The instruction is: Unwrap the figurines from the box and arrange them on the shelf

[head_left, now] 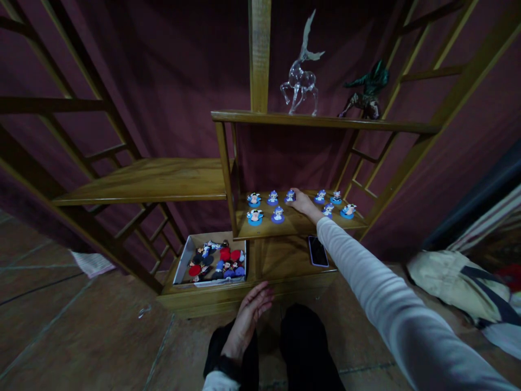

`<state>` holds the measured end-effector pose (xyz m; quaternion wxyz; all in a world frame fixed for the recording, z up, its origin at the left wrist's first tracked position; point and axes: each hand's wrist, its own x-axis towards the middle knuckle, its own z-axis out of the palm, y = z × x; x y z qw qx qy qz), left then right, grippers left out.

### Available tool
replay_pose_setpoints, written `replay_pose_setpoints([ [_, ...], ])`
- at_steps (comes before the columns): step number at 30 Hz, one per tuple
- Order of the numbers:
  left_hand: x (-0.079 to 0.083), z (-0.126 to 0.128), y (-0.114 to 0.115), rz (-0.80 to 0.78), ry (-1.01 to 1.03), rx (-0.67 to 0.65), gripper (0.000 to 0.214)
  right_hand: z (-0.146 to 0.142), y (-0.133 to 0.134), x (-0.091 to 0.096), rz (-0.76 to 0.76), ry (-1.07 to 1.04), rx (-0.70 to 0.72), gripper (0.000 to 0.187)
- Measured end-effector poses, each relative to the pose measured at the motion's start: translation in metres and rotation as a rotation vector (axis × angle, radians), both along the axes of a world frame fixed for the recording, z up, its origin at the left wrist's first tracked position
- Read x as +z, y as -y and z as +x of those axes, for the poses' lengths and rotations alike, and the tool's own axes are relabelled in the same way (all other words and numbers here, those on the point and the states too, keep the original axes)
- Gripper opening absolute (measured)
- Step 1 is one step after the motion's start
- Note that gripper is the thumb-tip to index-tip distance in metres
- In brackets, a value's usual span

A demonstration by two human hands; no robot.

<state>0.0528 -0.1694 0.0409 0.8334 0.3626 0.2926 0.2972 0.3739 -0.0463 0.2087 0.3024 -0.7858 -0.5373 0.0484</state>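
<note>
On the wooden shelf (299, 224), my right hand (304, 204) reaches in from the right, its fingers closed on a small purple-and-white figurine (290, 195) in the back row. Two similar figurines stand left of it, a back one (273, 197) and a front one (278, 214). Farther left are two figurines on blue bases, one behind (254, 200) and one in front (255, 217). Several more stand to the right, among them a purple one (321, 196) and a blue-based one (348, 210). My left hand (247, 314) hangs above my knee with fingers stretched out, holding nothing.
An open box (181, 267) of red, blue and dark figurines stands low on the left. A phone (318, 252) lies on the bottom board. Above are a clear deer statue (300, 81) and a dark statue (368, 92). A pale bag (443, 279) sits at right.
</note>
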Motion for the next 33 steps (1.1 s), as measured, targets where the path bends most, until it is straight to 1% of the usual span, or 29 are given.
replay_pose_setpoints([
  [4,0.0009,0.0011,0.0001,-0.003,-0.006,0.0,0.05,0.0015,-0.0002,-0.0021,0.031,-0.017,0.017,0.062],
  [14,-0.0018,0.0016,-0.0017,-0.043,-0.022,-0.006,0.052,0.003,0.0001,-0.0048,0.044,-0.027,0.011,0.064],
  [18,-0.0015,0.0019,-0.0006,-0.045,-0.021,0.002,0.053,0.0052,0.0018,-0.003,0.03,-0.035,0.041,0.068],
  [22,-0.0022,0.002,-0.0002,-0.033,-0.012,0.003,0.052,0.0074,0.001,-0.0038,0.035,-0.072,0.067,0.069],
  [28,-0.0027,0.0027,-0.001,-0.048,-0.019,-0.006,0.053,0.0059,0.0007,-0.0053,0.058,-0.077,0.04,0.071],
  [33,-0.0046,0.0034,-0.0006,-0.031,-0.017,-0.003,0.052,0.006,0.003,-0.0065,0.058,-0.076,0.054,0.07],
])
